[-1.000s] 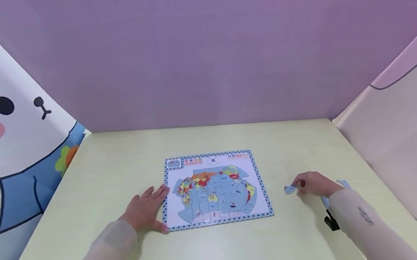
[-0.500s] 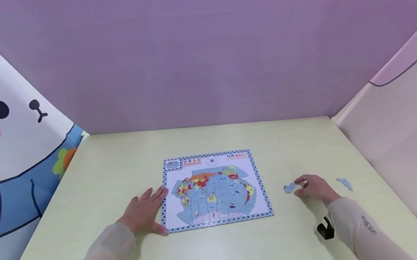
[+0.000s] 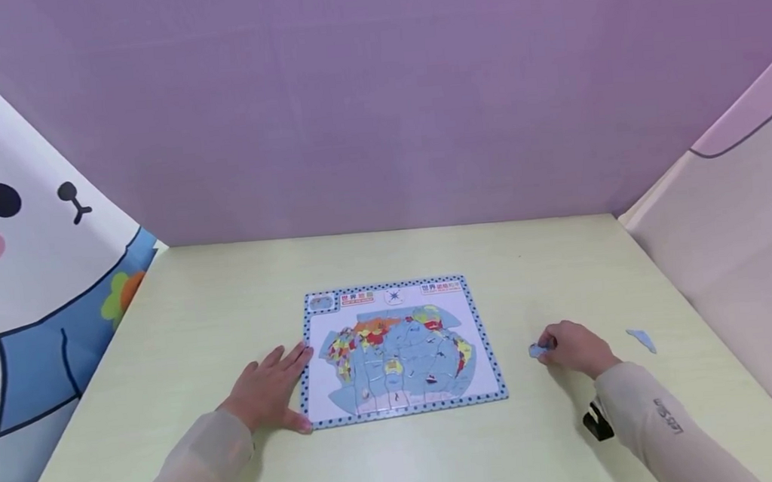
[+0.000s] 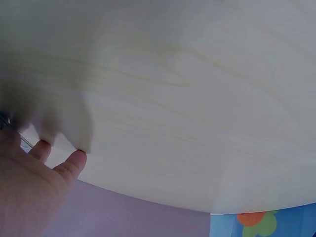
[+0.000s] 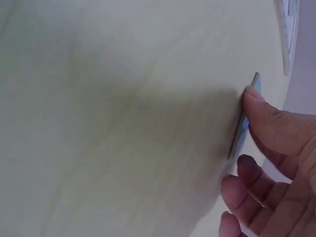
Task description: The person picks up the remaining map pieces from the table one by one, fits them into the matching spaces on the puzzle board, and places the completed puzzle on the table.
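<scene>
A world map jigsaw puzzle (image 3: pixel 413 416) lies flat on the table, with a blue dotted border and many pieces in place. My left hand (image 3: pixel 268 386) rests with spread fingers on its left edge; in the left wrist view those fingers (image 4: pixel 74 163) reach down to the tabletop. Right of the board, my right hand (image 3: pixel 577 347) pinches a small blue puzzle piece (image 3: pixel 537 350) between thumb and fingers. In the right wrist view the thumb presses on that piece (image 5: pixel 240 133), which is seen nearly edge-on; part of it is hidden by the hand.
A second loose blue puzzle piece (image 3: pixel 642 339) lies on the table (image 3: pixel 404 470) beyond the right hand. A small black device (image 3: pixel 598 422) sits at the right sleeve's cuff. A purple backdrop (image 3: pixel 375 105) rises behind the table, with printed cloths at both sides.
Half a second ago the right thumb and fingers were parted beside the small piece; they have come together on it. The left hand has kept its place on the board's edge.
</scene>
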The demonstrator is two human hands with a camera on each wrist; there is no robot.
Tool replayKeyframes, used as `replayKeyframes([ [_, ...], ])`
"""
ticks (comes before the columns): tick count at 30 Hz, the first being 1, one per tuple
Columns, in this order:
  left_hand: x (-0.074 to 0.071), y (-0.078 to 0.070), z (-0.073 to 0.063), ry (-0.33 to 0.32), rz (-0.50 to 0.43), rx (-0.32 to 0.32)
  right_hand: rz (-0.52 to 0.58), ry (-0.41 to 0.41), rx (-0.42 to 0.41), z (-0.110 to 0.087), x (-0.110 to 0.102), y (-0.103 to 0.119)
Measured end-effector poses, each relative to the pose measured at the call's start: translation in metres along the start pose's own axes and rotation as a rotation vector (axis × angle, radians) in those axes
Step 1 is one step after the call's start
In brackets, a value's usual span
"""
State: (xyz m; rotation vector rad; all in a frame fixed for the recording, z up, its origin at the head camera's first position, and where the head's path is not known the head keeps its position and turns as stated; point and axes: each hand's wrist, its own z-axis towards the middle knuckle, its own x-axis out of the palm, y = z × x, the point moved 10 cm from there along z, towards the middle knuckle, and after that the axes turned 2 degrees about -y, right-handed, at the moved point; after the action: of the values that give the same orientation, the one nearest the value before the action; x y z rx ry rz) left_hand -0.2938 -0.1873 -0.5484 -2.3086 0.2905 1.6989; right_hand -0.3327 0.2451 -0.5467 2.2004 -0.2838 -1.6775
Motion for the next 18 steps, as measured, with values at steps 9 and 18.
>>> replayKeyframes([
  [9,-0.0004,0.0025,0.0006,0.002,-0.013,0.000,0.030,-0.004,0.002,-0.0016,0.0013,0.0034],
  [18,0.0017,0.0009,0.0004,0.022,-0.002,-0.006,0.018,0.017,0.000,-0.0007,-0.0011,0.0056],
])
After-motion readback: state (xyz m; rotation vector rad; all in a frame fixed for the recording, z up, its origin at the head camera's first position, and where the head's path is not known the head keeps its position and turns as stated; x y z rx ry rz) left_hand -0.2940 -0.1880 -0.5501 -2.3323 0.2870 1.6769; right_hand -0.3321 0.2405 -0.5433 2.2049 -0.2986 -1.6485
